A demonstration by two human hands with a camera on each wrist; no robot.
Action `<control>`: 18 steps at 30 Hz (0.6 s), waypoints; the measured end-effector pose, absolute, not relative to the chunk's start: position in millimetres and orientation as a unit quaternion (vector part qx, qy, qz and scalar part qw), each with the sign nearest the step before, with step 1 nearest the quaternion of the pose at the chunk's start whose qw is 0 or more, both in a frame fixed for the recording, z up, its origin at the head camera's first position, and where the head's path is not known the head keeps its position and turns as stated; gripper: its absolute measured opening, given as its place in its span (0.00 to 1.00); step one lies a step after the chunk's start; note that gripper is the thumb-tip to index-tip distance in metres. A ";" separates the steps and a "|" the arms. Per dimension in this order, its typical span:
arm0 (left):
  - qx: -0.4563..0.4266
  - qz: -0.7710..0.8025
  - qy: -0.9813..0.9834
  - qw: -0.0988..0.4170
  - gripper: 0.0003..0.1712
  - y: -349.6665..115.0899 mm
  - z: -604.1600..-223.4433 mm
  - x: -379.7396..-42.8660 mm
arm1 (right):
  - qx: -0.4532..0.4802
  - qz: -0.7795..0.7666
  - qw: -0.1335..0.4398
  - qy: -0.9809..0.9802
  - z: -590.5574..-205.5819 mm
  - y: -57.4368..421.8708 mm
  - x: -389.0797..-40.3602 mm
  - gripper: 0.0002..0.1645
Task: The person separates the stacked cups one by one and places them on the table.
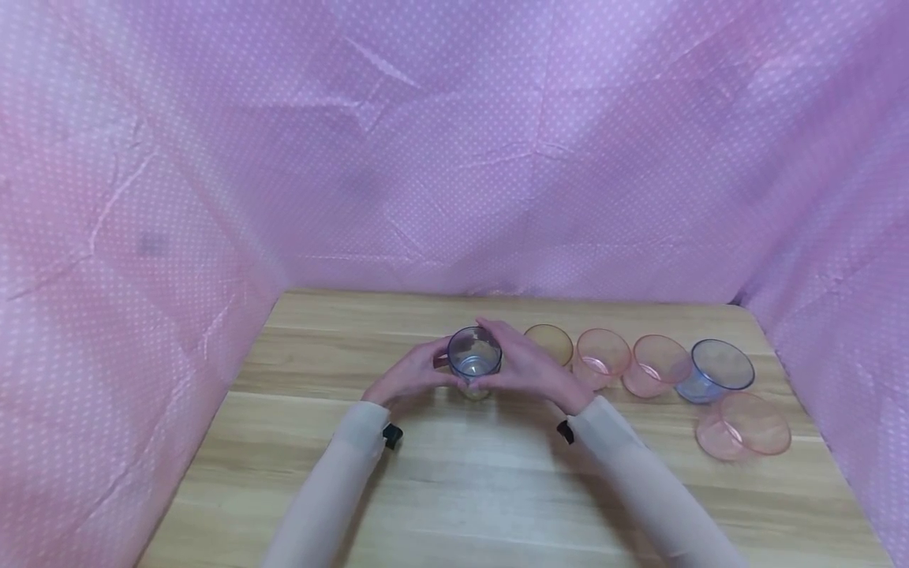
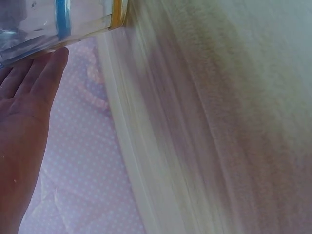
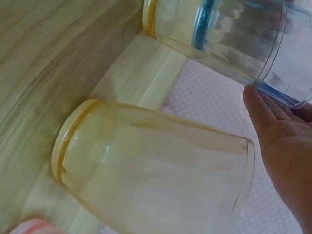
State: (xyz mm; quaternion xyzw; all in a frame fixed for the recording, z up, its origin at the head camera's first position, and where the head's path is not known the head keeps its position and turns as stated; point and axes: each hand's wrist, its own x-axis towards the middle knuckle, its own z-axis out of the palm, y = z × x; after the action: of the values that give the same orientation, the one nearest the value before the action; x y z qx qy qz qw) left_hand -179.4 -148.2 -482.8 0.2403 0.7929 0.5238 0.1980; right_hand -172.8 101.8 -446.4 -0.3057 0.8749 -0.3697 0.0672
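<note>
A clear blue-tinted cup (image 1: 474, 347) sits nested inside a yellow-tinted cup (image 1: 477, 394) near the middle of the wooden table. From its left side my left hand (image 1: 412, 374) grips the blue cup, thumb at the front. My right hand (image 1: 531, 368) holds the same cup from the right, its thumb near the left one. In the right wrist view, the blue cup's base ring (image 3: 202, 27) shows through the yellow wall, above the orange ring at the bottom. A second yellow cup (image 3: 151, 165) stands upright just right of my right hand.
Right of the second yellow cup stand two pink cups (image 1: 602, 353) and another blue cup (image 1: 720, 366). A third pink cup (image 1: 753, 426) is nearer, by the table's right side. Pink dotted cloth (image 1: 454, 197) hangs behind and beside the wooden table (image 1: 461, 497).
</note>
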 end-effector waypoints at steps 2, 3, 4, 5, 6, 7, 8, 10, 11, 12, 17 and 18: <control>0.235 0.522 0.796 0.197 0.45 -148.0 -483.7 -179.5 | -0.298 -0.373 0.075 0.875 -446.1 101.1 -174.1 0.65; 0.233 0.520 0.798 0.195 0.45 -148.1 -484.5 -179.4 | -0.293 -0.375 0.078 0.876 -446.4 100.7 -174.7 0.64; 0.233 0.519 0.799 0.194 0.45 -148.7 -485.0 -179.1 | -0.290 -0.377 0.081 0.876 -446.3 99.8 -175.0 0.64; 0.230 0.519 0.800 0.192 0.45 -149.2 -485.9 -178.6 | -0.285 -0.380 0.081 0.876 -446.8 98.9 -174.9 0.63; 0.229 0.520 0.801 0.190 0.45 -149.7 -486.8 -178.1 | -0.281 -0.381 0.080 0.877 -447.5 98.0 -174.7 0.62; 0.229 0.523 0.800 0.187 0.45 -149.9 -487.6 -177.4 | -0.278 -0.382 0.077 0.878 -448.2 97.4 -174.2 0.63; 0.228 0.524 0.800 0.185 0.45 -150.1 -488.1 -176.8 | -0.275 -0.381 0.074 0.880 -449.1 96.9 -173.6 0.63; 0.230 0.528 0.798 0.180 0.43 -149.8 -488.9 -176.0 | -0.268 -0.379 0.067 0.883 -451.0 96.2 -172.5 0.62; 0.231 0.529 0.797 0.178 0.43 -149.4 -489.1 -175.9 | -0.264 -0.379 0.064 0.885 -451.9 96.1 -171.9 0.62; 0.234 0.531 0.795 0.176 0.43 -148.8 -489.0 -175.9 | -0.261 -0.379 0.060 0.886 -452.8 96.1 -171.4 0.62; 0.241 0.537 0.789 0.179 0.42 -145.9 -490.2 -177.2 | -0.257 -0.386 0.048 0.884 -455.2 97.1 -170.1 0.61; 0.242 0.538 0.788 0.179 0.41 -145.5 -490.5 -177.5 | -0.259 -0.389 0.045 0.883 -455.4 97.3 -169.9 0.60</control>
State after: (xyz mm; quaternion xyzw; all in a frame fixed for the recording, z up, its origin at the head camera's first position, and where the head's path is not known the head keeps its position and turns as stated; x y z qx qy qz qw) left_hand -177.5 -145.5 -490.5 0.2419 0.7875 0.5377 0.1792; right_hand -169.9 97.3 -455.4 -0.2587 0.8830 -0.3890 0.0450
